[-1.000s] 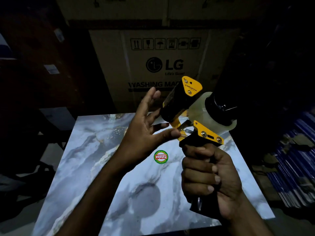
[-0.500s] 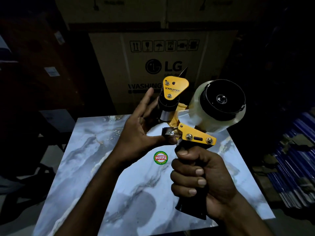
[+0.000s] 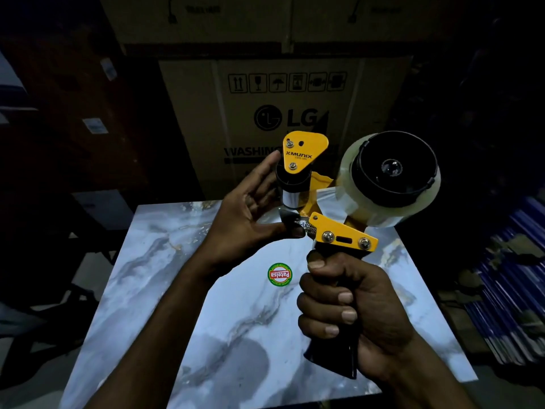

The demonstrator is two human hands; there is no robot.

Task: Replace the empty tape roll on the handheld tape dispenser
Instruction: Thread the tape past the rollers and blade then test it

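Observation:
A yellow and black handheld tape dispenser (image 3: 343, 236) is held upright above the table, its side facing me. My right hand (image 3: 356, 308) grips its black handle (image 3: 333, 361). A roll of clear tape (image 3: 349, 172) sits on the black hub at the right, and a strip runs from it toward the front. My left hand (image 3: 244, 219) is at the front end. Its fingers lie fairly straight behind the black roller (image 3: 292, 180), and the thumb tip presses on the metal flap (image 3: 287, 216) beside the spring.
Below the hands is a marble-patterned table (image 3: 165, 290) with a round red and green sticker (image 3: 279, 274). A large LG washing machine carton (image 3: 295, 93) stands behind it. Dark clutter surrounds the table, with blue striped material (image 3: 513, 278) at the right.
The dispenser has turned so its side and the hub face me, and it stands more upright. My left hand's spread fingers have closed in behind the roller, the thumb staying at the flap.

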